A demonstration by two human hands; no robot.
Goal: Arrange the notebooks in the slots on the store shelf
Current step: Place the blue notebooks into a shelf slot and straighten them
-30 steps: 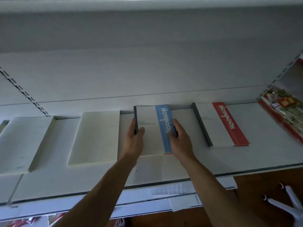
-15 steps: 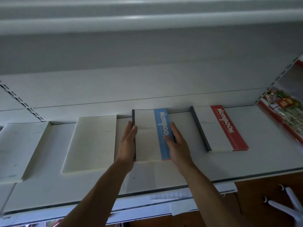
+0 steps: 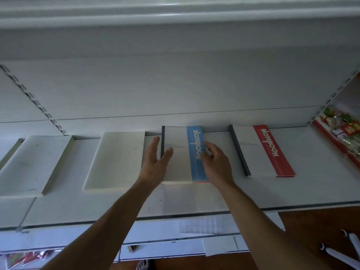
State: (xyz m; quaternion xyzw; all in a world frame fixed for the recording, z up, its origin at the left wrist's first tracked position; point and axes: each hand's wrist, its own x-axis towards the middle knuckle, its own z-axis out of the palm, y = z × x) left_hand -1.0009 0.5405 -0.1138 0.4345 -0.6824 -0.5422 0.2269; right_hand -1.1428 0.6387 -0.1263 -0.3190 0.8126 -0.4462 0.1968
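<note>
Between both hands (image 3: 154, 168) (image 3: 216, 164), blue notebook (image 3: 178, 162)

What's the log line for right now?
step: blue notebook lying on shelf | left hand: fingers straight, at left edge | right hand: relaxed, at right edge

Both bare forearms reach up over the front edge of the shelf (image 3: 292, 191) and draw closer together toward its middle. The left hand (image 3: 155, 166) is held flat, fingers straight and together, pointing at the shelf's back, thumb spread out to the right. The right hand (image 3: 217, 164) is near it, a gap between them, palm down, fingers loosely bent, gripping nothing.
</note>
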